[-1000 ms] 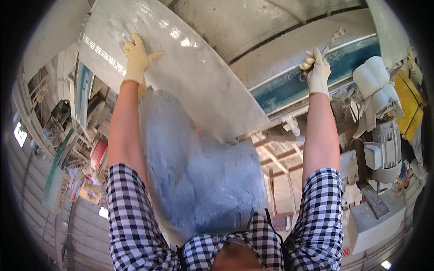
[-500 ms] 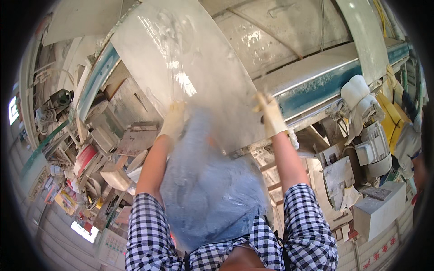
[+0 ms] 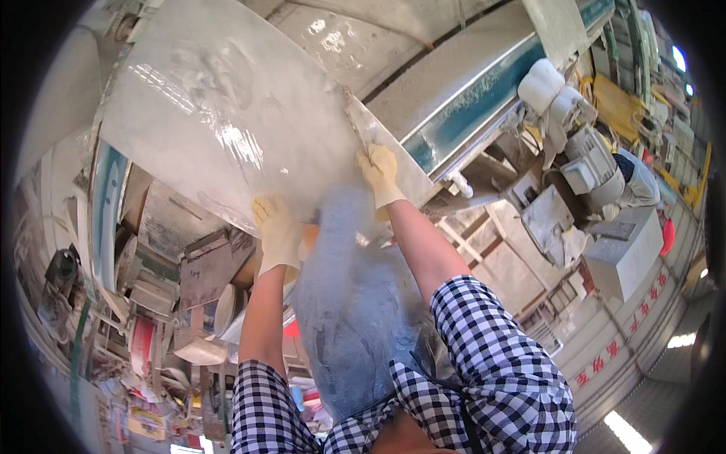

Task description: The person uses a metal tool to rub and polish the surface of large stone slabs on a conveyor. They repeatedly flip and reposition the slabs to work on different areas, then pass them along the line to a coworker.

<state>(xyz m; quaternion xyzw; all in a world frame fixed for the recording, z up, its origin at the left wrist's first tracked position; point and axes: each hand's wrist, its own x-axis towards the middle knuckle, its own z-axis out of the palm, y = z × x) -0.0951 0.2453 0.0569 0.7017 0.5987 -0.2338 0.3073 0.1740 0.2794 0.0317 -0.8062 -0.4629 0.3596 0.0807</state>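
Observation:
A large, pale, wet slab (image 3: 295,98) with a glossy top slopes away from me across the worktop. My left hand (image 3: 277,227), in a cream glove, is closed over its near edge, fingers on top. Farther right, my gloved right hand (image 3: 380,175) grips at the slab's right side, fingers curled; its thumb is hidden. Beside that hand lies a narrow pale strip (image 3: 393,151) with a rough, brownish edge; I cannot tell whether it is joined to the slab. A blurred blue-grey plastic apron (image 3: 355,318) hangs between my forearms, close to the slab's near edge.
Right of the slab runs a blue metal beam (image 3: 476,113), with a white plastic container (image 3: 541,82) by its edge. A pale box-shaped block (image 3: 624,253) stands at the right. Boards and clutter (image 3: 215,268) crowd the left. A person (image 3: 637,178) is partly visible at far right.
The view has turned, so the surroundings sit farther left. My right hand has come closer to my left, its spread fingers now curled at the slab's side. The narrow strip now shows beside it.

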